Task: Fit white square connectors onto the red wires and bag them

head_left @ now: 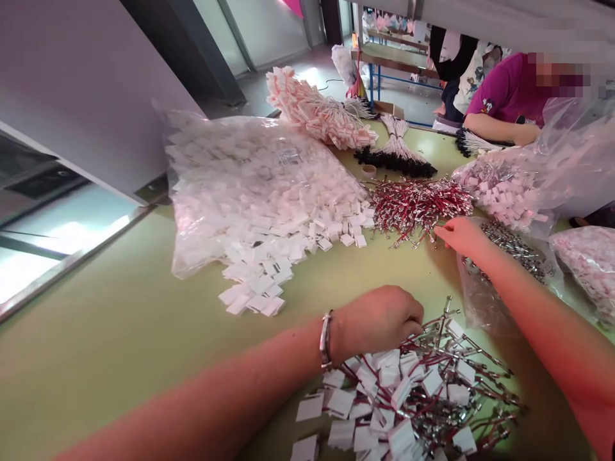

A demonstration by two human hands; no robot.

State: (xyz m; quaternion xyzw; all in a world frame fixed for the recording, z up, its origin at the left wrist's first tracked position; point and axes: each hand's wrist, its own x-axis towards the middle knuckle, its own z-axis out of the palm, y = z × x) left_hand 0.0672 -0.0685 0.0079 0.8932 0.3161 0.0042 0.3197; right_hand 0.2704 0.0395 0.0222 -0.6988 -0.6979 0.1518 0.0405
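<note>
My left hand (379, 320) is closed, its fingers curled under and turned away, just above the near pile of red wires with white plastic housings (401, 390). Whatever it may hold is hidden. Farther off, my right hand (462, 237) pinches at the near right edge of a heap of short red wires with metal terminals (418, 202); a wire end shows at the fingertips. Loose white housings (259, 282) spill across the table toward my left hand from a large clear plastic bag (240, 166).
A clear bag of small metal parts (514, 253) lies under my right forearm. Bundles of white wires with pink ends (317, 109) and black ends (396, 157) lie at the back, by a tape roll (369, 171). A person in a purple shirt (504, 89) sits across the green table (144, 320).
</note>
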